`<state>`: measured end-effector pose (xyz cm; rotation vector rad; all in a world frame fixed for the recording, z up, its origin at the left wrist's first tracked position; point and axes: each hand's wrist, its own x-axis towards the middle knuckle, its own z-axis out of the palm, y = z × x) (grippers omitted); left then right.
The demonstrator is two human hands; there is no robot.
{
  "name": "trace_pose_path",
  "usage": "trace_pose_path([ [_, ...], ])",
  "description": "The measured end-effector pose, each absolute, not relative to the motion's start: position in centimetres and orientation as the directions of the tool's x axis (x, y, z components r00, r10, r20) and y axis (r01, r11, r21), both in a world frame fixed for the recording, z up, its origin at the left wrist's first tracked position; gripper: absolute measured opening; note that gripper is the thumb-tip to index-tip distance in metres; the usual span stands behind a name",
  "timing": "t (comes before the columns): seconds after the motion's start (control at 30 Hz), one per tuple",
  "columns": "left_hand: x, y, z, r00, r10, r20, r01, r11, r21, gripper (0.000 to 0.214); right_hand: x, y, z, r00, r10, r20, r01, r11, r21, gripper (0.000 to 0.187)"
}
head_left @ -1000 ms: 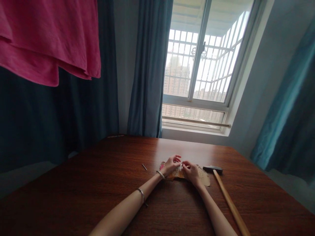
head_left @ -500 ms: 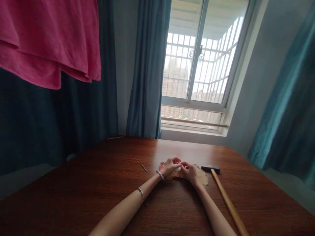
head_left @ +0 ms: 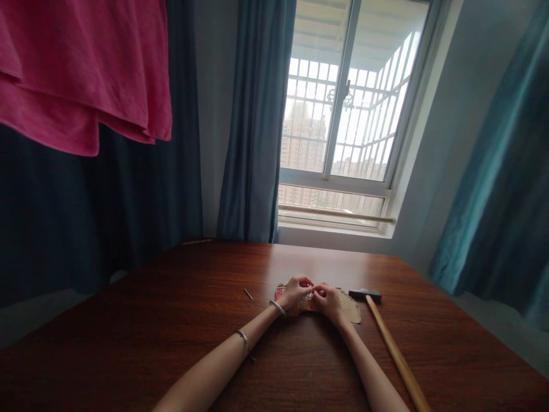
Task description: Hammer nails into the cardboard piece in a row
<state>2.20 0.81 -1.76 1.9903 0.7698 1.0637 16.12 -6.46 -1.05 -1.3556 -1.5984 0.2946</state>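
Note:
A flat tan piece [head_left: 352, 313] with rows of small holes or marks lies on the table under both hands. A patch of pink [head_left: 279, 292] shows at its left end, and something whitish lies in its middle, partly covered by my fingers. My left hand [head_left: 295, 292] is closed over the left half, thumb and fingertips pinched together. Close against it, my right hand [head_left: 328, 301] is also pinched, its fingertips meeting those of the left. What the fingertips hold is too small to make out.
To the right lies a hammer [head_left: 397, 355] with a long wooden handle and dark head. A short thin metal rod [head_left: 247, 294] rests left of the hands on the brown wooden table [head_left: 171, 320]. A pink cloth [head_left: 94, 74] hangs at upper left; a window is behind.
The view has shifted very slightly. Both hands stay pinched together over the tan piece, with only a slight movement of the fingers.

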Motion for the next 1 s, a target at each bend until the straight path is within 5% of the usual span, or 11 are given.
trace_pose_path([
  [0.3,2.1,0.8,-1.6,0.476,0.748,0.462,0.183,-0.599,0.78,0.022,16.5,-6.6,-0.1,0.102,0.882,0.459,0.649,0.291,-0.703,0.02],
  [0.53,2.3,0.6,-1.6,0.476,0.788,0.391,0.193,-0.527,0.828,0.023,21.3,-10.3,2.8,0.25,0.876,0.413,0.746,0.097,-0.658,0.032],
  [0.8,2.2,0.5,-1.4,0.463,0.781,0.42,0.176,-0.545,0.82,0.021,26.4,-20.9,0.3,0.534,0.784,0.317,0.842,-0.458,-0.286,0.04],
  [1.0,2.3,0.5,-1.4,0.462,0.778,0.426,0.164,-0.546,0.821,0.02,27.2,-24.7,-2.6,0.598,0.76,0.256,0.802,-0.559,-0.212,0.055],
])
